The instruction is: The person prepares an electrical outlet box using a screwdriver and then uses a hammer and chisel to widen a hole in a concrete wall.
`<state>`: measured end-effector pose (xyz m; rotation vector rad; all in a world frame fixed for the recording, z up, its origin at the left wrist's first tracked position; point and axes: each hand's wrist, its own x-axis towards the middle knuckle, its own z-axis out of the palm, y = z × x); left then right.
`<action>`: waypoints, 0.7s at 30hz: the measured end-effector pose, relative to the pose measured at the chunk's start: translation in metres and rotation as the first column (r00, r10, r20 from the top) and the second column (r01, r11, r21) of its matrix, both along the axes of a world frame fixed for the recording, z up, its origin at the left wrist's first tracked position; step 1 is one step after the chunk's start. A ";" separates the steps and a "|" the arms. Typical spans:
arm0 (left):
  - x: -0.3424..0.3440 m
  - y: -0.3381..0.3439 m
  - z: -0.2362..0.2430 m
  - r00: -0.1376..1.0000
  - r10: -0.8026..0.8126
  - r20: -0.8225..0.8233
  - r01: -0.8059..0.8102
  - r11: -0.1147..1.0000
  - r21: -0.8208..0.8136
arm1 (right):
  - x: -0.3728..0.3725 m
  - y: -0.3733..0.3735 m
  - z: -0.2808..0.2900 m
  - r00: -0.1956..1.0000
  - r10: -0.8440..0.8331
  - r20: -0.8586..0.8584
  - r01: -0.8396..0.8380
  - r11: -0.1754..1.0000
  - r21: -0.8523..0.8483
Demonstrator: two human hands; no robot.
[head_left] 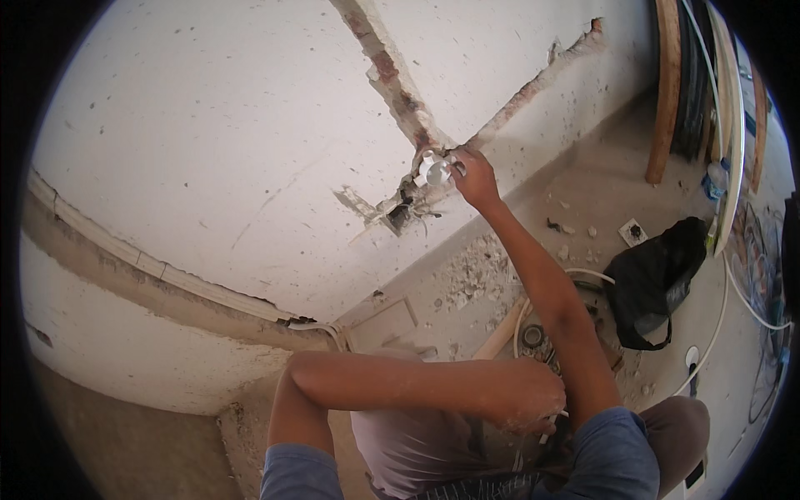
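Observation:
My right hand (475, 179) reaches out to the wall and pinches the rim of a small round white plastic junction box (435, 172) with short spouts. The junction box is held at the spot where the chased grooves (402, 104) meet. Just below it, a dark hole (398, 215) with loose wire ends opens in the wall. My left arm crosses in front of my body, and my left hand (529, 396) is closed beside my right forearm. A small white bit shows at its edge, but what the fingers hold is hidden.
Rubble (471, 279) lies along the foot of the wall. To the right are a black bag (654, 279), a white socket plate (632, 232), loose cable (708, 367) and upright wooden boards (664, 100). A conduit run (192, 279) lies in a groove at left.

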<state>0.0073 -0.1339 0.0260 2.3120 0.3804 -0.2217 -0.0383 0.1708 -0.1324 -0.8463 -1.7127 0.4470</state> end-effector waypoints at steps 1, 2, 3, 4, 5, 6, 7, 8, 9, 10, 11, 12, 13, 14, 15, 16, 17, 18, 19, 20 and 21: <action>0.000 -0.001 0.001 1.000 0.001 0.010 -0.001 1.000 -0.027 | -0.001 0.001 -0.001 1.000 -0.004 -0.003 0.004 1.000 0.003; -0.002 -0.002 0.004 1.000 0.002 0.018 -0.001 0.999 -0.054 | -0.002 0.002 -0.001 1.000 -0.008 -0.007 0.008 1.000 0.006; -0.004 -0.002 0.008 1.000 0.002 0.024 0.000 0.997 -0.081 | -0.004 0.003 -0.001 1.000 -0.013 -0.004 0.013 0.999 0.031; -0.006 0.001 0.014 0.996 0.014 0.093 -0.001 0.990 -0.141 | 0.003 0.006 -0.008 0.999 -0.034 0.019 0.033 0.998 0.047; -0.010 0.004 0.031 0.990 0.040 0.138 -0.011 0.979 -0.203 | 0.002 0.006 -0.008 0.999 -0.045 0.022 0.044 0.997 0.063; -0.013 0.005 0.045 0.982 0.071 0.178 -0.022 0.964 -0.265 | 0.000 0.005 -0.008 0.999 -0.038 0.015 0.038 0.998 0.055; -0.014 0.007 0.053 0.967 0.109 0.231 -0.021 0.935 -0.353 | 0.001 0.006 -0.010 0.999 -0.036 0.012 0.036 0.998 0.045; -0.014 0.007 0.059 0.949 0.157 0.274 -0.022 0.898 -0.439 | 0.000 0.007 -0.011 1.000 -0.030 0.004 0.030 0.999 0.036; -0.015 0.006 0.064 0.928 0.207 0.309 -0.017 0.853 -0.521 | -0.001 0.008 -0.011 0.999 -0.045 -0.009 0.045 0.998 0.042; -0.018 0.004 0.068 0.897 0.246 0.367 0.014 0.814 -0.580 | -0.004 0.006 -0.009 0.999 -0.037 -0.026 0.038 0.998 0.043; -0.021 0.001 0.069 0.858 0.289 0.424 0.054 0.772 -0.634 | -0.004 0.004 -0.007 0.999 -0.032 -0.037 0.033 0.998 0.044; -0.021 -0.001 0.070 0.815 0.335 0.473 0.097 0.726 -0.681 | -0.004 0.002 -0.004 0.999 -0.027 -0.048 0.029 0.998 0.046; -0.017 -0.002 0.066 0.747 0.382 0.545 0.115 0.733 -0.671 | 0.003 0.003 -0.010 1.000 -0.014 -0.003 0.014 1.000 0.002; -0.012 -0.008 0.068 0.675 0.425 0.603 0.118 0.745 -0.657 | 0.004 0.003 -0.010 1.000 -0.024 -0.015 0.025 0.999 0.022; -0.007 -0.014 0.070 0.596 0.464 0.655 0.119 0.756 -0.644 | 0.005 0.003 -0.011 0.999 -0.035 -0.027 0.036 0.998 0.042; -0.002 -0.020 0.070 0.507 0.501 0.701 0.123 0.763 -0.634 | 0.007 0.004 -0.016 0.998 -0.048 -0.031 0.050 0.997 0.059; 0.001 -0.026 0.073 0.418 0.529 0.738 0.110 0.777 -0.619 | 0.004 0.002 -0.010 0.998 -0.054 -0.033 0.056 0.997 0.062; 0.000 -0.027 0.071 0.384 0.496 0.778 0.123 0.808 -0.576 | 0.000 -0.001 -0.005 0.998 -0.059 -0.035 0.061 0.996 0.065; -0.003 -0.026 0.065 0.345 0.464 0.815 0.139 0.834 -0.534 | -0.001 -0.004 -0.004 0.999 -0.036 -0.029 0.037 0.999 0.037; -0.004 -0.025 0.060 0.304 0.427 0.852 0.164 0.857 -0.488 | 0.002 -0.003 -0.007 0.999 -0.045 -0.028 0.046 0.999 0.027; -0.006 -0.024 0.059 0.316 0.405 0.858 0.176 0.864 -0.473 | 0.005 -0.002 -0.009 0.998 -0.052 -0.027 0.053 0.998 0.016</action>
